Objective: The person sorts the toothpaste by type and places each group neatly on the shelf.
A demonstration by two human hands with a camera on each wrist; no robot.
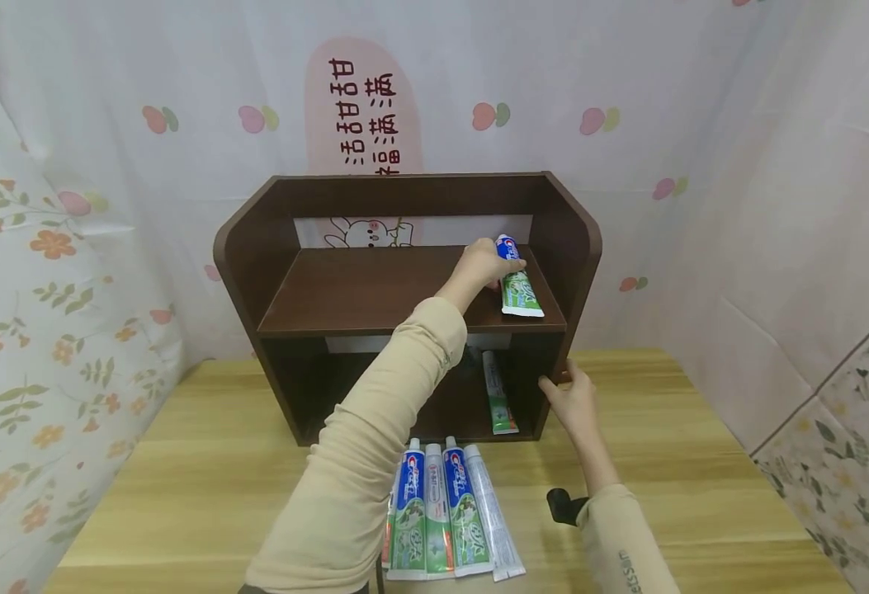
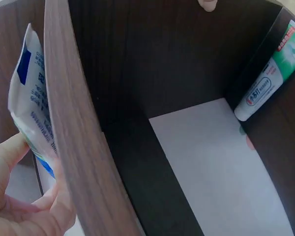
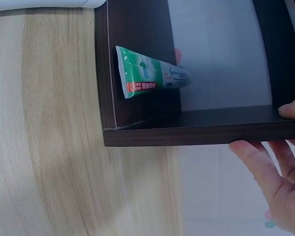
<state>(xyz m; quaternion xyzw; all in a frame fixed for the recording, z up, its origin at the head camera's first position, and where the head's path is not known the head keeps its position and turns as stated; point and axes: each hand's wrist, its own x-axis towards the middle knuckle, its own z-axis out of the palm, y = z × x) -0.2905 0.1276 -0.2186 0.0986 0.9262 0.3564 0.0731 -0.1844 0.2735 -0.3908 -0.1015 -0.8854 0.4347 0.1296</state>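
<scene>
My left hand (image 1: 477, 266) pinches a blue and green toothpaste tube (image 1: 521, 294) above the right part of the upper shelf (image 1: 360, 285). The tube's cap points to the back and its flat white end faces front; whether it touches the shelf board I cannot tell. In the left wrist view, fingers and thumb hold the tube (image 2: 27, 98) near its lower end. My right hand (image 1: 577, 406) grips the right side panel (image 1: 562, 346) of the dark brown shelf unit, thumb inside and fingers outside. A white and green toothpaste tube (image 1: 499, 400) lies in the lower compartment, at the right.
Several toothpaste tubes (image 1: 437, 516) lie side by side on the wooden table (image 1: 204, 495) before the shelf unit, partly hidden by my left sleeve (image 1: 375, 445). A patterned curtain (image 1: 627, 206) hangs behind. A black strap piece (image 1: 564, 505) sits at my right wrist.
</scene>
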